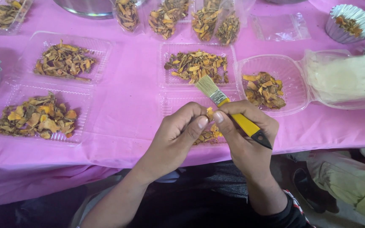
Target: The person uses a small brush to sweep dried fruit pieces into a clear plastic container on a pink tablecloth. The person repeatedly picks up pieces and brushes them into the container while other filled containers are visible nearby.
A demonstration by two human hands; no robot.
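My right hand [246,135] grips a yellow-handled paintbrush [233,114] with pale bristles pointing up and away. My left hand [180,131] pinches a small orange dried piece [210,113] between thumb and fingers, right against my right thumb. Both hands hover over a clear plastic tray [178,103] at the table's near edge, with more dried orange-brown pieces [210,135] showing below my fingers.
A pink cloth [127,105] covers the table. Clear trays of dried slices [64,61] [36,116] [197,65] lie left and ahead. A round clear tub [292,80] sits right, beside a lidded container [347,78]. Foil cups [351,23], bags and a metal bowl [89,8] line the back.
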